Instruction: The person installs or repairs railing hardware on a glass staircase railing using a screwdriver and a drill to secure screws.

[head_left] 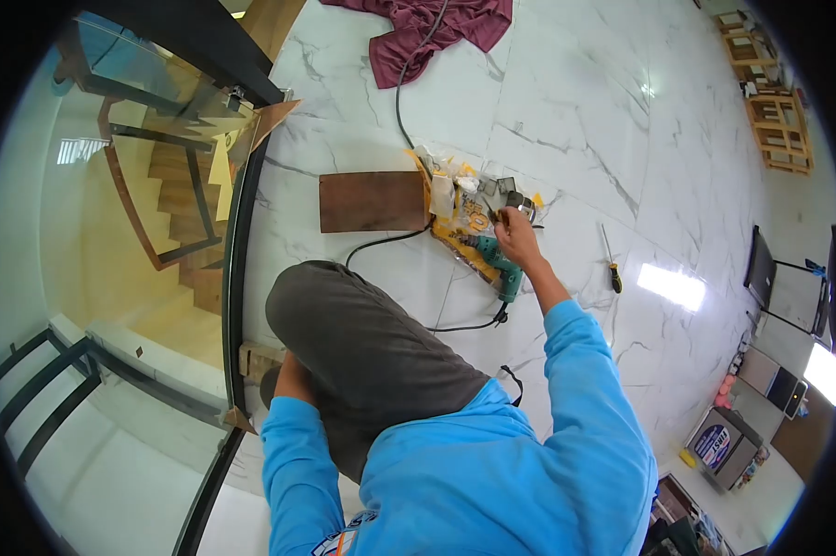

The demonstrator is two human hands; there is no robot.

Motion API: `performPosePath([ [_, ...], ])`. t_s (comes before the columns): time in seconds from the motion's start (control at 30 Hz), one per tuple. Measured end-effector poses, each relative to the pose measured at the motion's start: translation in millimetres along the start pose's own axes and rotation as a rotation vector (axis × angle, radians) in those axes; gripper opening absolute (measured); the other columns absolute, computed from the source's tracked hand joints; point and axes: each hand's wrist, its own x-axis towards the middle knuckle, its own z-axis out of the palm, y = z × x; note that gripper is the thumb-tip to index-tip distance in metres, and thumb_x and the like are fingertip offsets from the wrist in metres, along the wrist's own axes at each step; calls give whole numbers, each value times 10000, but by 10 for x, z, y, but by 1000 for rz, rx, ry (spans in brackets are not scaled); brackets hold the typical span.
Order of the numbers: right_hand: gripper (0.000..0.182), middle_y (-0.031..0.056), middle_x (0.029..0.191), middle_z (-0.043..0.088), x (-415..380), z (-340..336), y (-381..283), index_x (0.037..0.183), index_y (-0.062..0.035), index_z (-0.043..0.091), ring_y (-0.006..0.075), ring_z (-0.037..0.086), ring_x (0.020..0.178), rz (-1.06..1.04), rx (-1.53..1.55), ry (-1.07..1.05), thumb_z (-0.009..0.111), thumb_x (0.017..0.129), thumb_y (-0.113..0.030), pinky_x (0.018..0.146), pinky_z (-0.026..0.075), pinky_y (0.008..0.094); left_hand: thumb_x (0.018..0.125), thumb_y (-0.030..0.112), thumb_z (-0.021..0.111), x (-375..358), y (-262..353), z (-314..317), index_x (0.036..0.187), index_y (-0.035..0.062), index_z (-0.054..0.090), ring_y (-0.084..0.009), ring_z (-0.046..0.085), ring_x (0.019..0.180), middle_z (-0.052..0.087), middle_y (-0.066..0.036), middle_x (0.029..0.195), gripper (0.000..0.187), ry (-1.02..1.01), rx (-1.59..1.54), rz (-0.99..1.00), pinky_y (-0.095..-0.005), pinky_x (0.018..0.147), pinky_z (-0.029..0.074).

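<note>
My right hand (pixel 517 235) is closed, fingers pinched, over a yellow plastic bag (pixel 474 219) on the floor; a small dark item shows at its fingertips, too small to name. Just below the hand lies a green power drill (pixel 506 269), its cord running off from the handle. Small boxes and packets (pixel 443 193) are heaped on the bag. Left of it a brown wooden board (pixel 372 201) lies flat. My left hand is hidden beside my bent knee; only the forearm (pixel 295 377) shows.
A screwdriver (pixel 614 264) lies to the right on the marble floor (pixel 566 102). At the top is a maroon cloth (pixel 437 32) with a black cable over it. A black metal railing (pixel 242 222) borders the stairwell at left. Wooden frames (pixel 778 125) stand far right.
</note>
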Motion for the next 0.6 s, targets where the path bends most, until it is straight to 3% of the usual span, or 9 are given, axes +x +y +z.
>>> performPosePath([
  [0.07, 288, 177, 1163, 691, -72, -29, -41, 1251, -31, 600, 294, 684, 1069, 92, 383, -18, 600, 997, -168, 878, 569, 401, 1002, 79, 634, 21, -73, -93, 1123, 30, 662, -158, 660, 905, 700, -62, 1023, 134, 60, -111, 53, -304, 803, 551],
  [0.17, 254, 133, 1210, 692, -237, -178, -655, 1256, -41, 605, 215, 694, 1066, 198, 909, -135, 575, 1058, -198, 879, 578, 385, 1001, 75, 631, 75, -56, -401, 1126, 28, 663, -159, 660, 911, 698, -62, 1028, 137, 190, -522, 65, -308, 811, 550],
  [0.27, 258, 95, 1236, 690, -406, -269, -1442, 1277, -52, 586, 180, 682, 1063, 138, 1128, -314, 564, 1076, -213, 885, 574, 383, 1015, 86, 643, -91, 323, -857, 1105, 36, 653, -189, 682, 820, 700, -77, 1005, 104, 379, -1034, -140, -338, 788, 608],
  [0.3, 271, 99, 1243, 689, -468, -261, -1679, 1287, -56, 577, 176, 680, 1066, 97, 1181, -382, 568, 1076, -226, 886, 571, 376, 1028, 67, 585, -201, 440, -1020, 1108, 51, 652, -194, 686, 841, 686, -74, 1003, 105, 338, -1109, -58, -396, 819, 627],
  [0.4, 303, 107, 1259, 685, -616, -167, -2360, 1309, -69, 552, 166, 674, 1069, -32, 1291, -609, 573, 1076, -260, 891, 561, 356, 1036, 104, 557, -683, 1011, -1362, 1108, 60, 648, -174, 661, 829, 671, -62, 965, 124, 204, -1244, 28, -381, 791, 607],
  [0.47, 310, 109, 1265, 682, -762, -93, -2713, 1317, -81, 540, 164, 671, 1065, -95, 1299, -750, 568, 1079, -277, 895, 555, 346, 1042, 153, 519, -1064, 1414, -1504, 1158, 64, 626, -175, 626, 924, 662, -68, 1022, 181, -26, -1304, 112, -400, 822, 554],
  [0.53, 343, 115, 1269, 673, -951, -25, -3048, 1334, -93, 535, 175, 662, 1091, -141, 1332, -874, 606, 1060, -287, 931, 545, 345, 1039, 166, 527, -1414, 1762, -1576, 1157, 64, 622, -165, 622, 845, 654, -50, 983, 183, -195, -1362, 149, -365, 773, 544],
  [0.6, 425, 131, 1280, 663, -1187, 35, -3305, 1408, -92, 515, 200, 647, 1178, -167, 1365, -1009, 630, 1045, -280, 979, 532, 353, 1023, 164, 596, -1762, 2059, -1619, 1146, 67, 638, -149, 626, 781, 653, -16, 952, 163, -161, -880, 154, -330, 718, 532],
])
